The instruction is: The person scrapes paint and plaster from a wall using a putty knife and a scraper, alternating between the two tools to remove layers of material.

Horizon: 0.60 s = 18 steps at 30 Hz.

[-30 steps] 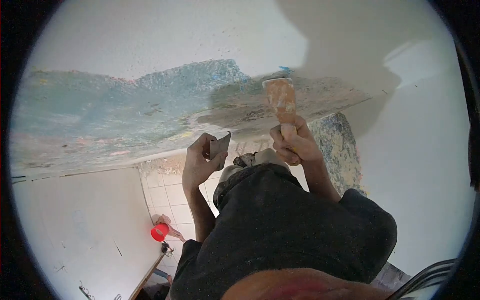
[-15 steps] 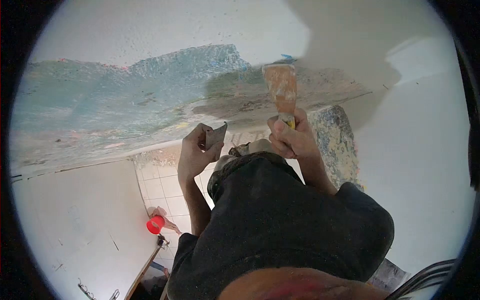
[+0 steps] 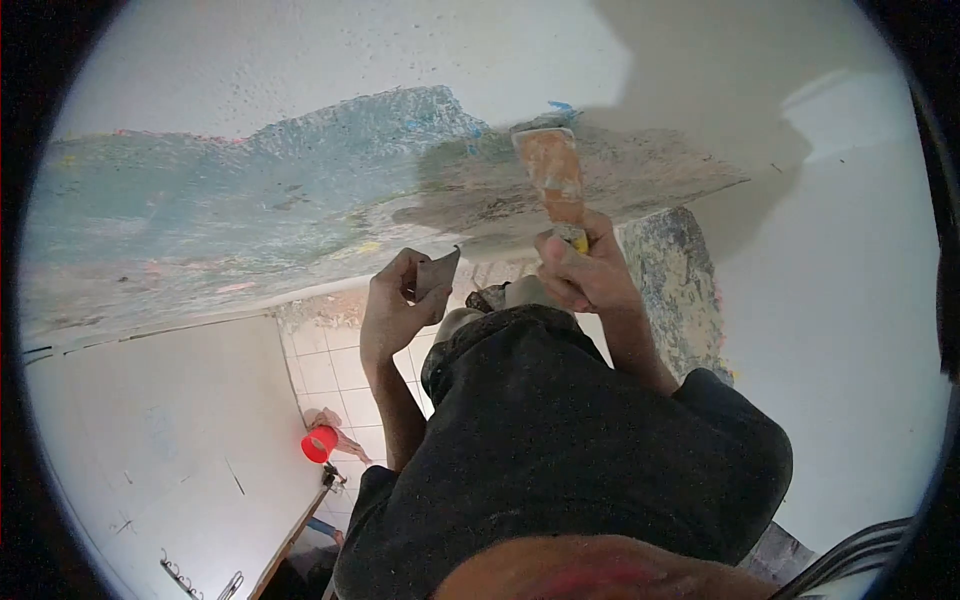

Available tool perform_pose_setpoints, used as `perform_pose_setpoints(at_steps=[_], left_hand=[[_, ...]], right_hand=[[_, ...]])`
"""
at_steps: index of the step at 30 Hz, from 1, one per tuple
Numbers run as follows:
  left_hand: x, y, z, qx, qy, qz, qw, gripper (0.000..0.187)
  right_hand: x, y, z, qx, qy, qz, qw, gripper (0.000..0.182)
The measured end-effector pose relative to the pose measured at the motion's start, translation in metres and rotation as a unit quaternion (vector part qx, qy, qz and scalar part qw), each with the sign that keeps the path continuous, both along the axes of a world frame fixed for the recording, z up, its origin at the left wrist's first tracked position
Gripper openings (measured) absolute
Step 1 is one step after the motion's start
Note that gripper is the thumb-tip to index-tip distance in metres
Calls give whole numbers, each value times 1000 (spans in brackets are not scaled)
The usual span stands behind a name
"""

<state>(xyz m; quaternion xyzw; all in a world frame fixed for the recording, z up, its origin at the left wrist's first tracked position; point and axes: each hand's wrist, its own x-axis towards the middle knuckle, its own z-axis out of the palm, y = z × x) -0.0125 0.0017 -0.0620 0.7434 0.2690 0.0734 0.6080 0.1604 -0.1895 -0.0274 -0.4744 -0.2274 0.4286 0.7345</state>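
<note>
My right hand (image 3: 590,270) is closed round the yellow-marked handle of a putty knife (image 3: 553,170). Its wide, rust-brown blade, smeared with white, points up, and the blade's edge overlaps the top border of the scraped patch (image 3: 340,150) on the wall. That patch shows blue-green and grey layers beside white paint. Lower and to the left, my left hand (image 3: 393,310) pinches a small flat grey-brown sheet (image 3: 437,275) with a curled corner between thumb and fingers. What this sheet is made of, I cannot tell.
White floor tiles (image 3: 345,370) show below, with crumbled debris along the wall's foot. A red bucket (image 3: 319,444) is at the lower left, with a person's limb beside it. Another mottled, stripped patch (image 3: 675,285) marks the wall at right. Dark cables (image 3: 850,560) run at the lower right.
The putty knife has shifted slightly left and its blade leans a little more to the left. My left hand keeps its pinch on the sheet; the whole view has shifted slightly.
</note>
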Motion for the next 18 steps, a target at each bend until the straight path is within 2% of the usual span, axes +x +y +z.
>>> perform_pose_setpoints(at_steps=[3, 6, 9, 12, 15, 18], left_hand=[[-1, -2, -7, 7, -1, 3, 1000, 26], [1, -8, -1, 1, 6, 11, 1000, 26], [-6, -7, -7, -3, -22, 9, 1000, 26], [-5, -7, -6, 10, -1, 11, 1000, 26], [-4, -12, 3, 11, 4, 14, 1000, 26], [-7, -11, -5, 0, -15, 20, 1000, 26]], right_hand=[[6, -2, 10, 20, -9, 44, 999, 46], [2, 6, 6, 15, 43, 8, 999, 43], [8, -5, 11, 35, 66, 40, 996, 44], [6, 4, 24, -30, 15, 39, 999, 45], [8, -4, 11, -9, 33, 21, 999, 47], [7, 0, 21, -14, 65, 36, 997, 48]])
